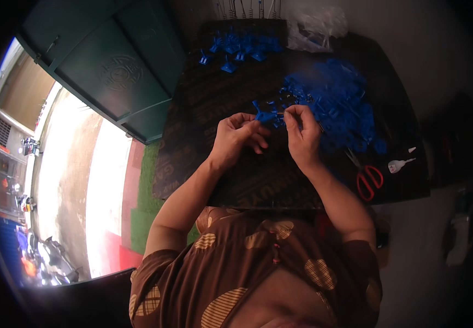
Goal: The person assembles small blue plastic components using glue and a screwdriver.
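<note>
Carefully, the left hand (236, 136) should hold steady the small blue plastic piece (265, 116) above the dark table (204, 98) while the right hand (303, 134), fingers pinched narrow, works at its end.

Both hands (269, 134) on blue clip (265, 115)

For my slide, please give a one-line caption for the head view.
Both hands, left and right, pinch a small blue plastic piece above a dark table, beside a blue parts pile and red-handled scissors.
</note>
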A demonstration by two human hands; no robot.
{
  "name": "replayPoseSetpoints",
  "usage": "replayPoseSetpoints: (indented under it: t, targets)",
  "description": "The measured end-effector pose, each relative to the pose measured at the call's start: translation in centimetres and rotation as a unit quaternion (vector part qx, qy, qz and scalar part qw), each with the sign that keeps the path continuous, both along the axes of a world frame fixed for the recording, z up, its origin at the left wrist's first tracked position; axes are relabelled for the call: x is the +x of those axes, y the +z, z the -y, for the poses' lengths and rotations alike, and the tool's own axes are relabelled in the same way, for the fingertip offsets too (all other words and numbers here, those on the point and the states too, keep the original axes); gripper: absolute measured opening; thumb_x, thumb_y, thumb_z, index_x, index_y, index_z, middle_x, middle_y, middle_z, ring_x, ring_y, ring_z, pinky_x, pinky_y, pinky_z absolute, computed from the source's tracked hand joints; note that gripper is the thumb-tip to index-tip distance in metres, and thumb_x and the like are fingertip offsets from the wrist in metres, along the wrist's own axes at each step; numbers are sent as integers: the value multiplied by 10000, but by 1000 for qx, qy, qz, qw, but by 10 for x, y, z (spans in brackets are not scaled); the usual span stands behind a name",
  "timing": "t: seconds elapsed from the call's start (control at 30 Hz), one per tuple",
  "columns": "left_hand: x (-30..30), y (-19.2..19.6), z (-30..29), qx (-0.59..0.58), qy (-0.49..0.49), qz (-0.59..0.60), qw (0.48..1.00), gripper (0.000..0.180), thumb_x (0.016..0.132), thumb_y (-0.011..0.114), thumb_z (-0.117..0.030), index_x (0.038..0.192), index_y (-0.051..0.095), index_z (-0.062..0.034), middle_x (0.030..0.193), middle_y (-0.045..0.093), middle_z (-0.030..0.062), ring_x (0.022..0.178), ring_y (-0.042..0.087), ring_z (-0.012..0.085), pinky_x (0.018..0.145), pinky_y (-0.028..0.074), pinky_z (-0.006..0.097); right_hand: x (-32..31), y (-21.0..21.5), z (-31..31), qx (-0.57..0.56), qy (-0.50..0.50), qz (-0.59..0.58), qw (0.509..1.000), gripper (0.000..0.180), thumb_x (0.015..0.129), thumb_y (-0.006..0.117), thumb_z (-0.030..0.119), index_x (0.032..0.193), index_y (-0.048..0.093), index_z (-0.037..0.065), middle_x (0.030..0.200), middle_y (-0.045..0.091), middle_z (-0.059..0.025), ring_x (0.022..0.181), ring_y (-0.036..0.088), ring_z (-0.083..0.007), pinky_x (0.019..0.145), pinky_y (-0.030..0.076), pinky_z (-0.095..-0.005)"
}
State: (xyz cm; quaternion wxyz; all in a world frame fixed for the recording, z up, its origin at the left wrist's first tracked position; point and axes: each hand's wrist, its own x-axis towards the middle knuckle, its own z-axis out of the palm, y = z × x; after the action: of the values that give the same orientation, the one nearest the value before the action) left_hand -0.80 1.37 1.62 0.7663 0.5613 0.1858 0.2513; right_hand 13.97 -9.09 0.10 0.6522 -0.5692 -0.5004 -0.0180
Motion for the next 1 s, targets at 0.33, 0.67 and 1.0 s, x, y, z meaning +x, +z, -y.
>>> replayPoseSetpoints:
  t: [0.33, 0.67, 1.0]
  targets:
    - [-4, 1, -6, 13, -4, -3, 1000, 364, 892, 640, -171, 1100, 503, 95, 861, 684, 189, 612, 671, 199, 518, 550, 262, -3, -1, 2, 33, 43, -31, 998, 60, 952, 555, 79, 970, 561, 22, 785, 568, -25, 652, 513, -74, 558, 410, -210]
    - [-5, 5, -6, 26, -29, -24, 999, 323, 883, 639, -126, 1089, 512, 87, 830, 684, 177, 604, 671, 198, 504, 542, 255, 1, -1, 4, 9, 52, -46, 998, 72, 964, 532, 97, 981, 546, 29, 778, 542, -7, 624, 472, -60, 540, 386, -202]
    - [-6, 7, -6, 17, -26, -38, 999, 310, 887, 633, -139, 1073, 522, 83, 815, 680, 170, 596, 665, 193, 499, 538, 251, -4, -2, 5, 16, 94, -94, 991, 76, 929, 583, 46, 991, 568, 5, 888, 636, -46, 702, 545, -52, 607, 440, -179]
